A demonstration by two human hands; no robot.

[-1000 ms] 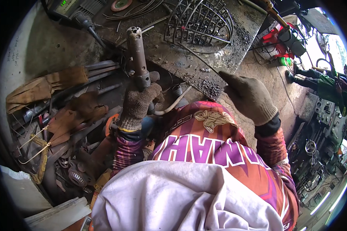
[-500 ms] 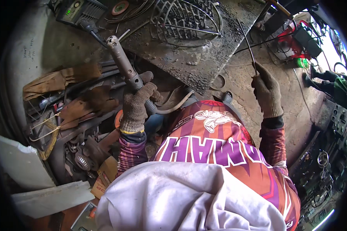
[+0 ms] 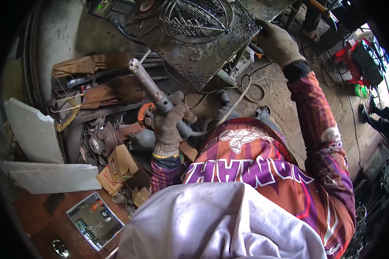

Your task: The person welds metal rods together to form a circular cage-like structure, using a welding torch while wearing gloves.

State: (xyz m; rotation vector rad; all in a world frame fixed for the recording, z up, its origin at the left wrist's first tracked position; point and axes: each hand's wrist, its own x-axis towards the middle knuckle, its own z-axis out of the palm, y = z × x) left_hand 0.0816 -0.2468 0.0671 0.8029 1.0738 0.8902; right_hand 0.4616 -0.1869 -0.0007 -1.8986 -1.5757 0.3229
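Note:
My left hand (image 3: pixel 168 129), in a worn knit glove, grips the lower end of a rusty metal pipe (image 3: pixel 148 83) that slants up and to the left; a pale hose (image 3: pixel 229 108) trails from near the grip. My right hand (image 3: pixel 278 43), also gloved, is stretched out to the right corner of a dark, spattered metal work table (image 3: pixel 203 64), with its fingertips at the table's edge. What it holds is hidden. A round wire grille (image 3: pixel 194 17) lies on the table top.
A heap of rusty scrap, bars and an orange disc (image 3: pixel 145 111) fills the ground at left. White slabs (image 3: pixel 30 129), a cardboard box (image 3: pixel 121 164) and a mirror (image 3: pixel 95 220) lie nearer me. A red machine (image 3: pixel 354 56) and another person's feet (image 3: pixel 309 30) are at upper right.
My right hand, which held a thin rod upright, has swung up to the table's corner and the rod is no longer visible. My left hand keeps its grip on the pipe.

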